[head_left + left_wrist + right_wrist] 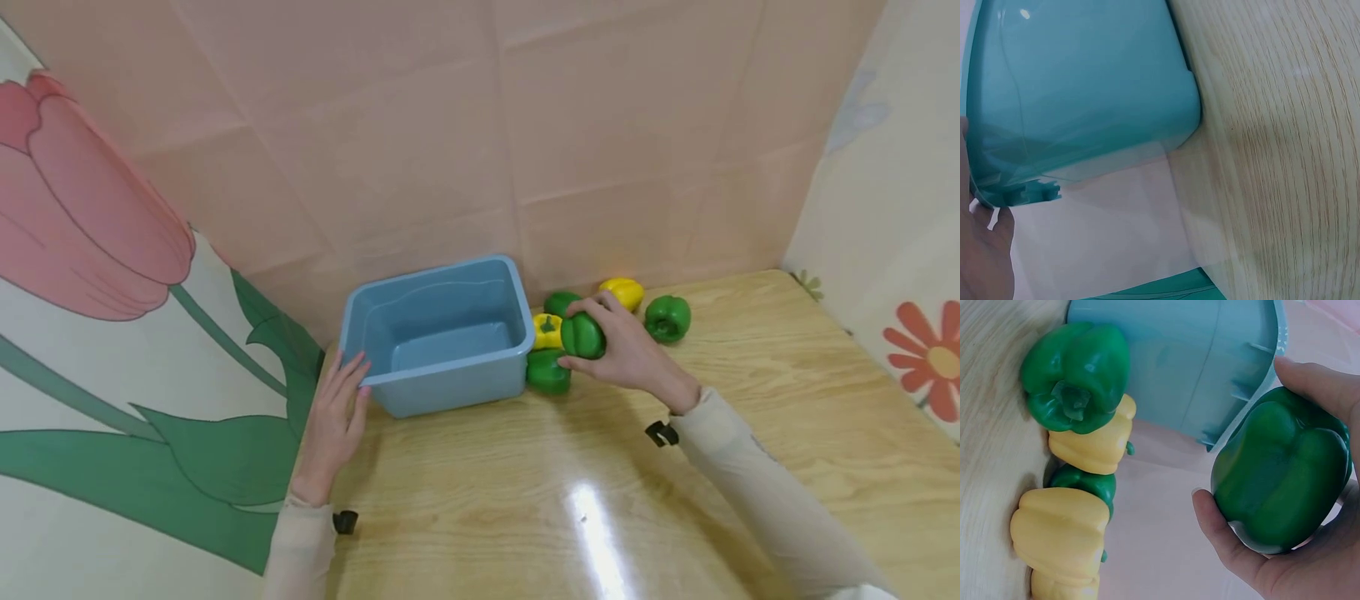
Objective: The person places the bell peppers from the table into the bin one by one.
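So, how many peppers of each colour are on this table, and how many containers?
Green peppers: 4 (one held in the right hand)
Yellow peppers: 2
Blue bin: 1
Total: 7

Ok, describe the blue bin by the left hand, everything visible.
The blue bin is a rectangular open-topped tub of smooth, slightly glossy plastic with rounded corners and a rolled rim; small ribs show under that rim in the wrist views. It stands upright on the wooden table, close to the pink back wall, and nothing shows inside it. The left hand lies flat with straight fingers against its left front corner. A green pepper and a yellow pepper sit against its right side.
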`<state>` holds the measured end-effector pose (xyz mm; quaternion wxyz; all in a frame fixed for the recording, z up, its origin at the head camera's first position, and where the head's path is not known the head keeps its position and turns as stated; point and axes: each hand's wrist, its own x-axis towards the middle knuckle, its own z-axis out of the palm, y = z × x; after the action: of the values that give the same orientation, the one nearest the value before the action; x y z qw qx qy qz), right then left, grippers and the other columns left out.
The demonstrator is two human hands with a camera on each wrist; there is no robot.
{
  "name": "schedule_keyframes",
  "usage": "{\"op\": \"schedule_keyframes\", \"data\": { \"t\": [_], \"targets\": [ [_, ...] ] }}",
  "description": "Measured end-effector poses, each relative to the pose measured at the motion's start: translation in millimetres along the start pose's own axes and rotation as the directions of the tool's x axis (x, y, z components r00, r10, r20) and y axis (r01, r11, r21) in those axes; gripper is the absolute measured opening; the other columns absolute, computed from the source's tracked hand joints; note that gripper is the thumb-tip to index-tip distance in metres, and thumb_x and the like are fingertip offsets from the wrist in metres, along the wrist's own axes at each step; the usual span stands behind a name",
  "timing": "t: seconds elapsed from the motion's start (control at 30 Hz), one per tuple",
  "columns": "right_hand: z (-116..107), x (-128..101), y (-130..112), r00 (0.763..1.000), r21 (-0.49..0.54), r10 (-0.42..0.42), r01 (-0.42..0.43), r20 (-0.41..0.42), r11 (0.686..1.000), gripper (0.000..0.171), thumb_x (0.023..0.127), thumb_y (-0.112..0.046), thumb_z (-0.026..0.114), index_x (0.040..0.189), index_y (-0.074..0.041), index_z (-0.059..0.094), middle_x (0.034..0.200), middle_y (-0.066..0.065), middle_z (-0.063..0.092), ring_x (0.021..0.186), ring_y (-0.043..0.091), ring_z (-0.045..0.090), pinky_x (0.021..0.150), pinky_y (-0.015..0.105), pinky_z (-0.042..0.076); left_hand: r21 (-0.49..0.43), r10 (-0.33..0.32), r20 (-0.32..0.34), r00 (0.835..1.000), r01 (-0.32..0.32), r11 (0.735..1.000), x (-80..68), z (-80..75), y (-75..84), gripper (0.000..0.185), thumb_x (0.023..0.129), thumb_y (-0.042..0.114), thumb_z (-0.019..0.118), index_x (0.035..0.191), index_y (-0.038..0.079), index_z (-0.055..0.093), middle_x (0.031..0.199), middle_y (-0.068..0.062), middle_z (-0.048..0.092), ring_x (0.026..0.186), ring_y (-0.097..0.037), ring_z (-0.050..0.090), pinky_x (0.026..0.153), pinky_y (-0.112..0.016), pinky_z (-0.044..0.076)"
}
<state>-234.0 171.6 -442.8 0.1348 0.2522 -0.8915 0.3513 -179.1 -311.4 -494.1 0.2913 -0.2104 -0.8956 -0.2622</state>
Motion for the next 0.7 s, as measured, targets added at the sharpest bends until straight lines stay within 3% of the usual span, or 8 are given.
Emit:
{"op": "schedule_keyframes", "data": {
  "t": [0.2,0.4,0.7],
  "targets": [
    [3,-1,-9,1.000,0.030,-0.011,0.010,0.016,1.000,0.067,0.079,-0.035,0.098,0.133,-0.018,0.062,0.122,0.010,0.053,0.098,0.029,0.062,0.077,0.044,0.062,0.006,0.027,-0.033,0.999,-0.027,1.000,-5.2,-3.9,1.3,0.042,0.106,0.007,0.062,0.149,0.005,0.062,0.157,-0.018,0.057,0.155,-0.050,0.038,0.131,-0.057,0.030],
    [7,-1,-10,1.000,0.064,-0.014,0.013,0.007,0.998,0.067,0.079,-0.035,0.098,0.133,-0.019,0.062,0.123,0.008,0.052,0.097,0.027,0.062,0.078,0.039,0.062,0.000,0.005,-0.024,1.000,-0.005,1.000,-14.8,-6.4,0.4,0.043,0.106,0.005,0.061,0.149,0.005,0.062,0.159,-0.015,0.056,0.155,-0.050,0.037,0.131,-0.058,0.030],
    [-3,8,-10,0.999,0.052,-0.046,0.047,-0.022,0.998,0.065,0.080,-0.033,0.097,0.132,-0.017,0.062,0.128,0.008,0.054,0.100,0.026,0.062,0.079,0.041,0.061,-0.011,0.014,-0.027,1.000,-0.014,1.000,-3.4,0.2,3.6,0.042,0.107,0.007,0.061,0.148,0.004,0.062,0.159,-0.014,0.056,0.156,-0.048,0.036,0.133,-0.053,0.028]
  ]
}}
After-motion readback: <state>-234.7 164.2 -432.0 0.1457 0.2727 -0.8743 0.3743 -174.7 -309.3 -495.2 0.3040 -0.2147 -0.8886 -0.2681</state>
